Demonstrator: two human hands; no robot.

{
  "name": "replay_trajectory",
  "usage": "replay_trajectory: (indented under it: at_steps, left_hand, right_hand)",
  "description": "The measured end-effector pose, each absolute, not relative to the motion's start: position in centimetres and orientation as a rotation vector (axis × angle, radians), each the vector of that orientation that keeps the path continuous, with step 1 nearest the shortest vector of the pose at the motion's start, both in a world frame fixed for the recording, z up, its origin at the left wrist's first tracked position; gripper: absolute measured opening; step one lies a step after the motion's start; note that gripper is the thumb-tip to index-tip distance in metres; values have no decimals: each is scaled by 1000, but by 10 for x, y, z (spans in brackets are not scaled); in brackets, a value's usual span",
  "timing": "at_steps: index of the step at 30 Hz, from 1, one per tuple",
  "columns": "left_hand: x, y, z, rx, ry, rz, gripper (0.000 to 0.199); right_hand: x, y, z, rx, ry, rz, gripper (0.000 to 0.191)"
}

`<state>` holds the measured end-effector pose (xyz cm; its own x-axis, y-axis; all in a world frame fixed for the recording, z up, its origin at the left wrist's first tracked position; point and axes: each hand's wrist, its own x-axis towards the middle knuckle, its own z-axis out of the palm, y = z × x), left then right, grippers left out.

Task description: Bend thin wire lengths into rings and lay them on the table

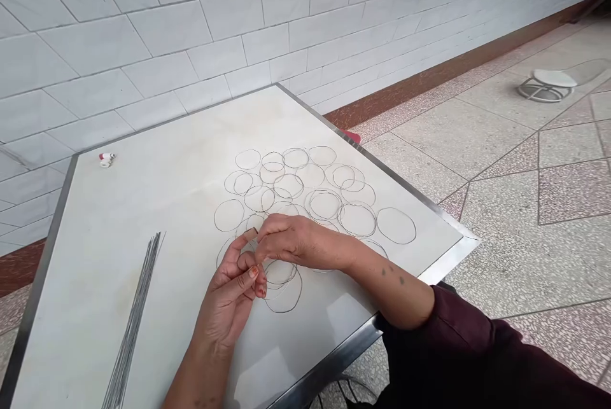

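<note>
The white tiled wall (pixel 167 27) ran across the top of my view w/ a reddish-brown skirting (pixel 405 86) along its foot. The speckled stone floor (pixel 501 205), grey & pinkish panels, spread out on my R. In front of me stood the white flat table (pixel 157 193) w/ its grey metal edging (pixel 446 223), one side close against the tiles. A round white-topped stool (pixel 554 78) stood on the floor, well apart, far R. My dark maroon sleeve (pixel 458 323) reached in from lower R, past the nearest corner.

The bundle of straight thin grey wires (pixel 135 313) lay on the tabletop to my L, well apart from my hands. My left hand (pixel 229 307), palm partly up, & my right hand (pixel 296 240), back up, met over the tabletop, fingers bent & tips pinched together. Couldn't tell whether wire was btwn the tips, since the fingers hid it.

The round thin wire rings (pixel 340 204) lay beyond & R of my hands, many overlapping, approx one layer. One thin wire loop (pixel 286 311) showed just below my fingers; held or lying flat, couldn't tell. A red object (pixel 352 137) peeked out behind the far R edge. A small white-and-red piece (pixel 107 159) sat near the far L corner. Smallest, a tan band (pixel 251 235) wrapped a L fingertip.
</note>
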<state>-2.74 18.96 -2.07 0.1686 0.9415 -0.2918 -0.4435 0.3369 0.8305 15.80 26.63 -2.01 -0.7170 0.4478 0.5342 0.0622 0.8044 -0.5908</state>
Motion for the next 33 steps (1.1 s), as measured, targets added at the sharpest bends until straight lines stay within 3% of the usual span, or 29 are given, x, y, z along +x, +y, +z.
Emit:
replay_trajectory:
  at_steps: [13,21,28,33]
  left_hand:
    - [-31,192,-29,592,907,1064,54]
    - [-27,189,-24,641,918,1007,56]
    - [-27,190,-26,579,928,1116,58]
    - [-24,191,-23,541,917,1195,59]
  right_hand:
    - [160,266,-17,-402,-2269,856,9]
    - [162,266,-13,-330,-2245,1163,16]
    - [159,266,-15,-418,-2175,1034,7]
    - [160,265,-15,-529,-2097,1089,21]
